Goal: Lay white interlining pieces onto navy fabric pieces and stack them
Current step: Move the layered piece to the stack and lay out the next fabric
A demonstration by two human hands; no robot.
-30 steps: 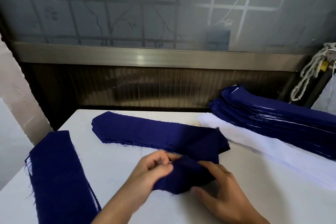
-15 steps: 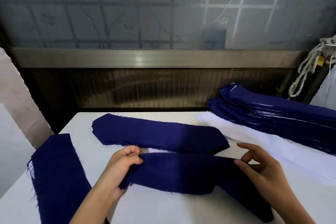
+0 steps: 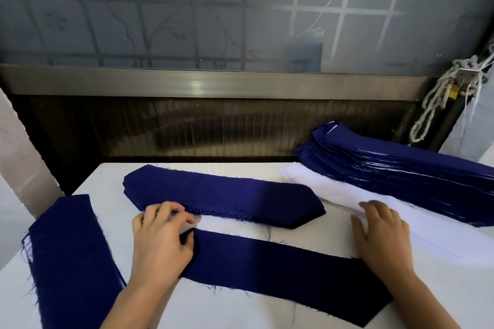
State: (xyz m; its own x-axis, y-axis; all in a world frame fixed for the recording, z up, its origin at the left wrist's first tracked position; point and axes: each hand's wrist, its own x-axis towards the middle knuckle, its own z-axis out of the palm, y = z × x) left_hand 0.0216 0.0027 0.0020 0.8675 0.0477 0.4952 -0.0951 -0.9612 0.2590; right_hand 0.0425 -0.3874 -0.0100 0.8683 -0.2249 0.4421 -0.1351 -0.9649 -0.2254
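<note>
A single long navy fabric piece [image 3: 280, 267] lies flat on the white table [image 3: 240, 310] in front of me. My left hand [image 3: 160, 240] rests on its left end, palm down, fingers loosely bent towards the pile of navy pieces [image 3: 222, 192] just behind. My right hand [image 3: 382, 235] lies past the piece's right end, with its fingers spread flat on the pile of white interlining pieces [image 3: 328, 192]. Neither hand grips anything.
A tall stack of navy pieces with white layers between them [image 3: 401, 168] sits at the back right, partly on the interlining. Another pile of navy strips [image 3: 69, 262] lies at the left table edge. A dark wall and a frosted window stand behind; a knotted rope [image 3: 438, 99] hangs at the right.
The navy piece that both hands held folded, then stretched out in the air, now lies flat on the table. My right hand has let go and moved onto the white interlining.
</note>
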